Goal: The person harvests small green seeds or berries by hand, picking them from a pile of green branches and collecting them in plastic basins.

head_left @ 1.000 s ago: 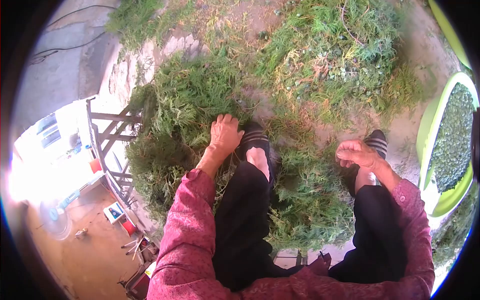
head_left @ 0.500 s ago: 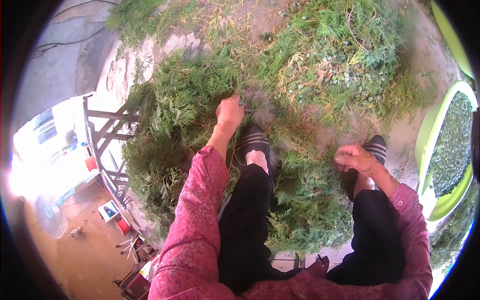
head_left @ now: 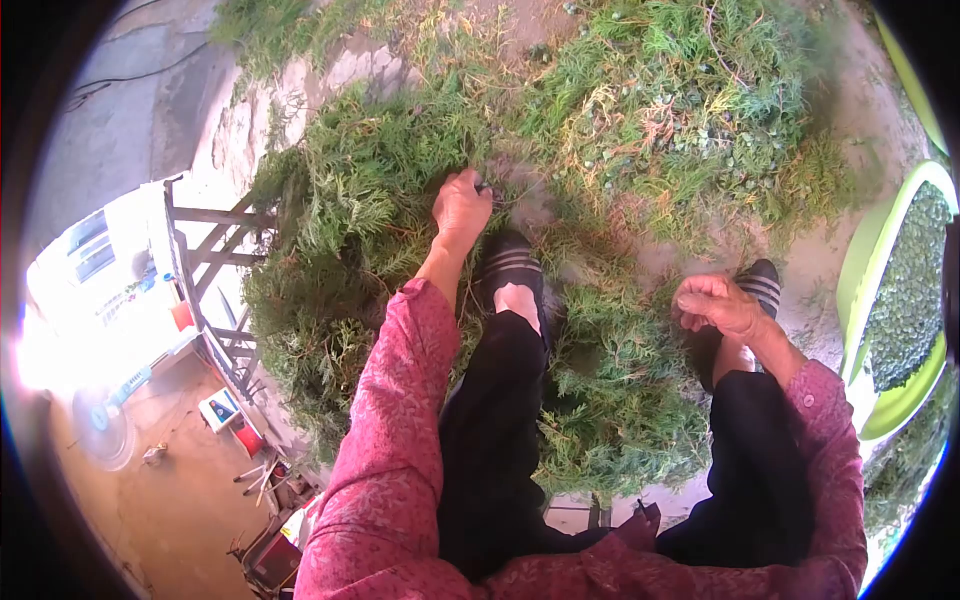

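Beside the green branches (head_left: 365, 195), the left hand (head_left: 461, 210) is moving forward beyond the striped shoe (head_left: 512, 264), bringing curled fingers to the foliage; what they are grasping, I cannot tell. The right hand (head_left: 728, 308) is hovering half-curled, its grip unclear.

Flooring at lower left: plain tan surface (head_left: 170, 510). Upper left: grey paved slab (head_left: 125, 95), dark cable (head_left: 140, 77) lying across it. Between slab and frame, strong white glare, detail washed out. Dark slatted frame (head_left: 212, 330) stands along the tan surface's edge. Pale fan (head_left: 100, 425) noted at far left; red stool (head_left: 248, 440) near the frame. Ground (head_left: 800, 260) at right: pale, dusty, brightly lit.
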`<state>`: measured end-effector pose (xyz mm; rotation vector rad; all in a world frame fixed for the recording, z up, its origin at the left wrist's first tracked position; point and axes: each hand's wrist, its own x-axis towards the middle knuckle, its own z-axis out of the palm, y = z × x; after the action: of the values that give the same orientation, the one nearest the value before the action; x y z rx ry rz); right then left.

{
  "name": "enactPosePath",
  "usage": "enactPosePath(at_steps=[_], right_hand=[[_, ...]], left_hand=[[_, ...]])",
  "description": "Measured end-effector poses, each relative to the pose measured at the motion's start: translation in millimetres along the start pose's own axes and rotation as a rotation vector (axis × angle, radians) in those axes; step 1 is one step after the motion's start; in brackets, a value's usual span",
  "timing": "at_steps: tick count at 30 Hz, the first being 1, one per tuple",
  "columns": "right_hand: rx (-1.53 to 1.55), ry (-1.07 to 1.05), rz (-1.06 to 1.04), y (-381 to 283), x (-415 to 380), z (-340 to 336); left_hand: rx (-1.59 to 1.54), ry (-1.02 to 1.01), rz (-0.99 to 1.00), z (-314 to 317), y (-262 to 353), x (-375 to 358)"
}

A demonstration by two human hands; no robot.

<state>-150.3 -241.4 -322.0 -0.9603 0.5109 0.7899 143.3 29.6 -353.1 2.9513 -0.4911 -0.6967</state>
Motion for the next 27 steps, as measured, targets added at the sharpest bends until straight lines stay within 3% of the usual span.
enactPosePath(at_steps=[6, 8, 9, 11, 13, 17, 21, 23, 27], right_hand=[[0.057, 0.022, 0.003, 0, -1, 4], [0.173, -0.006, -0.01, 2, 1, 2], [0.291, -0.037, -0.026, 3, 2, 1], [0.346, -0.039, -0.023, 0, 6, 4], [0.395, -0.039, -0.023, -7, 12, 11], [0.501, -0.044, 0.001, -19, 26, 37], [0.637, 0.055, 0.006, -2, 27, 31], [0.49, -0.051, 0.094, 3, 22, 17], [0.402, -0.034, 0.113, 7, 20, 17]], left_hand=[[-0.01, 0.021, -0.077, -2, 7, 1], [-0.148, 0.205, 0.107, -6, 13, -11], [-0.148, 0.201, 0.109, -10, 20, -21], [-0.061, 0.285, 0.62, -17, 45, -50], [-0.068, 0.095, 0.766, -20, 77, -88], [-0.293, 0.004, 1.118, 1, 125, -140], [-0.304, -0.17, 1.077, 1, 134, -133], [-0.302, -0.043, 0.938, 12, 121, -114], [-0.172, 0.081, 0.709, 12, 119, -65]])
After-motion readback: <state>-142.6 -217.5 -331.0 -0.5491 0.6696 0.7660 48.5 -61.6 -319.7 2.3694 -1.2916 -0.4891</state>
